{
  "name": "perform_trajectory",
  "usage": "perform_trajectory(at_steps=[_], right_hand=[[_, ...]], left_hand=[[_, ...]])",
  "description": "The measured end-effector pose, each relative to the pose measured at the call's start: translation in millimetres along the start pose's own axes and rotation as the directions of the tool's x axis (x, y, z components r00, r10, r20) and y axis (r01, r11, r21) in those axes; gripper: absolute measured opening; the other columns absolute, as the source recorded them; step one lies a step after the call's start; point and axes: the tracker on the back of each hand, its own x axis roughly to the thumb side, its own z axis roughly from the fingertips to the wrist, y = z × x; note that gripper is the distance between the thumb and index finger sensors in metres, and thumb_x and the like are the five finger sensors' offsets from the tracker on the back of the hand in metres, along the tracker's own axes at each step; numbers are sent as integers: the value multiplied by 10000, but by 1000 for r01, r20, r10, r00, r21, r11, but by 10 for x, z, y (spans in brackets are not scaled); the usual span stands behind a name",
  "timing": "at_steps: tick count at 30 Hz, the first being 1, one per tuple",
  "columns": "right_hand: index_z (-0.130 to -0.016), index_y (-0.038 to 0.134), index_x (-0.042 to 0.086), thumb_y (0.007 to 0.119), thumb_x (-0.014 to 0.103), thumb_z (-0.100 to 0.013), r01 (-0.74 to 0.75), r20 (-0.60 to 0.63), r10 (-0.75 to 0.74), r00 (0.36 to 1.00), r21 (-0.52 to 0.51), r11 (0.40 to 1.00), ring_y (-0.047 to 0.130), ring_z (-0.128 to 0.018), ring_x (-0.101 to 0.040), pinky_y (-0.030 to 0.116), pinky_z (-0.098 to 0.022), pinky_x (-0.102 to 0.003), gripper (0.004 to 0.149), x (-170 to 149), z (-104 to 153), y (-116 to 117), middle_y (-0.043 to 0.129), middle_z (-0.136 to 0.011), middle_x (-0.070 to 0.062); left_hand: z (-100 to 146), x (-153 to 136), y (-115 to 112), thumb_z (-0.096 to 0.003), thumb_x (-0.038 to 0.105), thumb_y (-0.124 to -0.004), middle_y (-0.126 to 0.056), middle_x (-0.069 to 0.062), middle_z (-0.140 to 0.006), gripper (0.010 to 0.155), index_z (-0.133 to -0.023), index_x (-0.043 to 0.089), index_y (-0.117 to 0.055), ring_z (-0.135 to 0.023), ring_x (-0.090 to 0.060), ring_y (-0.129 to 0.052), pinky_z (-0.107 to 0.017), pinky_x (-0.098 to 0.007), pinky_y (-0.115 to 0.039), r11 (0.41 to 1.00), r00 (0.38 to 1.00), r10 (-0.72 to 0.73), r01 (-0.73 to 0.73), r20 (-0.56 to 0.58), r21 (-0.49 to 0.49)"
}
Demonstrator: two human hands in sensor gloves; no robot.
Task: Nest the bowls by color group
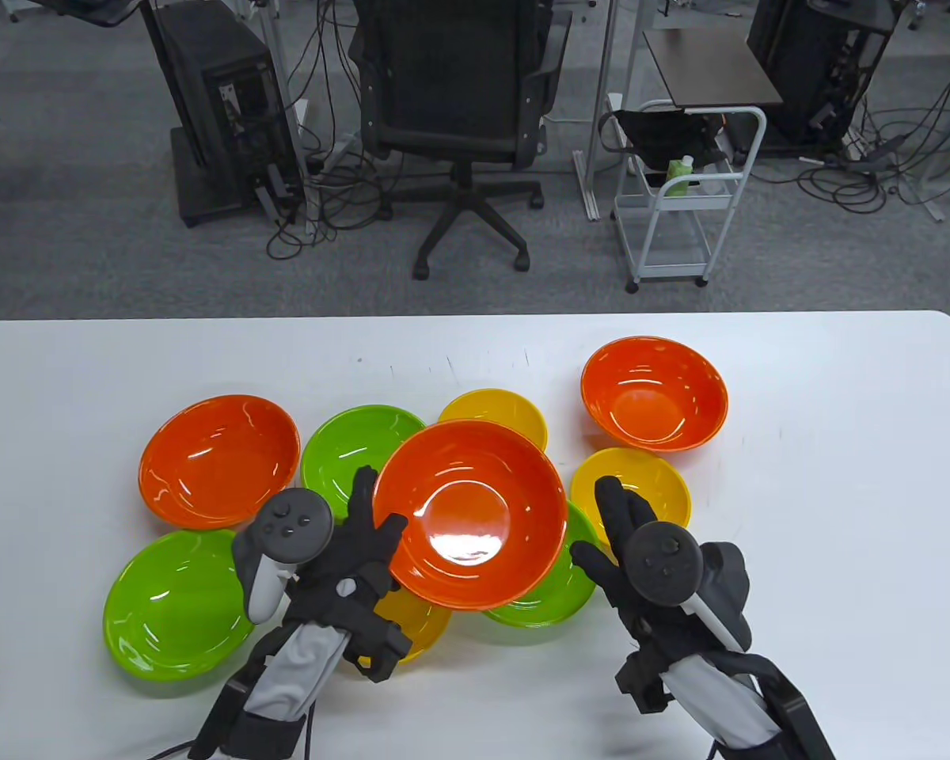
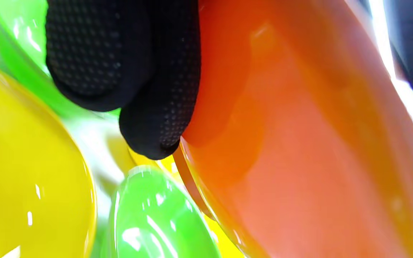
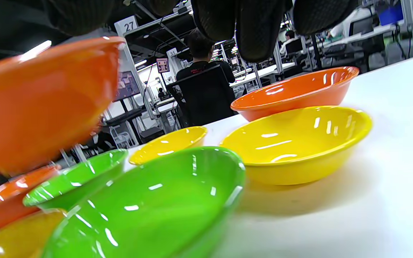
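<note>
My left hand (image 1: 376, 514) grips the left rim of a large orange bowl (image 1: 471, 514) and holds it lifted and tilted above the other bowls. In the left wrist view my fingers (image 2: 156, 107) press on this orange bowl (image 2: 299, 143). My right hand (image 1: 602, 526) is open with fingers spread, just right of that bowl and holding nothing. Two more orange bowls stand at the left (image 1: 218, 459) and at the back right (image 1: 653, 404). Green bowls sit at the back (image 1: 348, 455), front left (image 1: 174, 602) and under the lifted bowl (image 1: 554, 594). Yellow bowls sit at the back (image 1: 495, 412), right (image 1: 641, 483) and under my left hand (image 1: 419, 625).
The white table (image 1: 839, 475) has bare surface to the right and along the front. In the right wrist view the green bowl (image 3: 149, 208) is closest, with the yellow bowl (image 3: 296, 143) and the orange bowl (image 3: 296, 89) behind it. An office chair (image 1: 451, 103) and a cart (image 1: 681, 190) stand beyond the table.
</note>
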Motion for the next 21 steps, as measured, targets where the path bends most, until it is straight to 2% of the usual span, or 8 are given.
perform_trajectory(at_steps=[4,11,16,21], right_hand=[[-1160,340,186,642,558,-487,-92,4,92,996,10,996,473,-1059,-509,434,-713,-733,827,-18,66,111,400,-1213,-184],[-1163,323,198,636,574,-477,-168,7,168,986,85,982,344,-1088,-526,339,-714,-768,843,-62,64,306,333,-1231,-163],[-1164,323,195,635,579,-473,-190,21,189,982,114,975,303,-1091,-533,308,-712,-776,850,-74,71,377,314,-1234,-161],[-1165,339,195,626,596,-461,-190,18,190,982,136,972,259,-1093,-535,296,-713,-776,860,-121,81,410,296,-1237,-156]], left_hand=[[21,-51,364,-550,288,-651,-642,-231,-1037,730,-1066,-13,-231,-381,-228,-1140,-309,-314,-959,993,998,8,-1,-55,117],[21,-248,829,-555,298,-645,-605,-245,-1051,736,-1067,-10,-216,-410,-249,-1131,-330,-331,-951,955,989,38,5,-140,297],[-8,-523,1001,-557,300,-641,-592,-245,-1057,736,-1067,-10,-210,-418,-251,-1127,-337,-331,-948,911,970,98,3,-222,412],[-89,-796,1060,-557,297,-639,-567,-259,-1060,744,-1062,-19,-194,-436,-267,-1122,-349,-342,-944,893,935,79,88,-347,441]])
